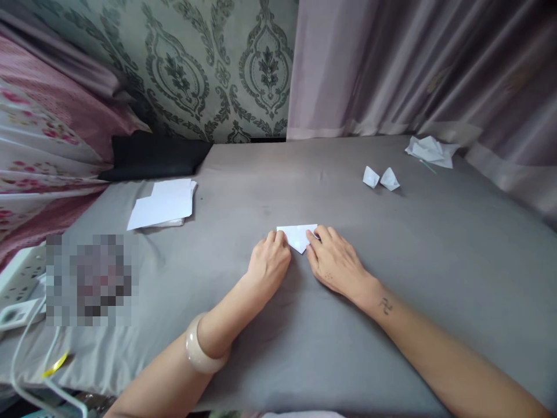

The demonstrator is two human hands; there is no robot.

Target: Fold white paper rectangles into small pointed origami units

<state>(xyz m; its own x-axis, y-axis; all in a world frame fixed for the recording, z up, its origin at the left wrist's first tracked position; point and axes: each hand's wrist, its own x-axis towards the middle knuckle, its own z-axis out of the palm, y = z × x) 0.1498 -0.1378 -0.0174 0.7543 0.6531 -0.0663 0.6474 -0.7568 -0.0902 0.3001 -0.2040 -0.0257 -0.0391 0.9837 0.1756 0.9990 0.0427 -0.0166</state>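
Observation:
A small folded white paper (297, 234), shaped like a downward-pointing triangle, lies on the grey cloth surface (391, 278) in the middle. My left hand (268, 262) rests with curled fingers pressed on the paper's left edge. My right hand (335, 261) presses its fingertips on the paper's right edge. A pale bangle (198, 354) sits on my left wrist.
A stack of white paper sheets (162, 206) lies at the left. Two small folded paper pieces (381, 177) sit at the right rear, with crumpled paper (430, 151) beyond them by the curtain. A black cushion (152, 155) is at the back left; a power strip (17, 290) lies at the far left.

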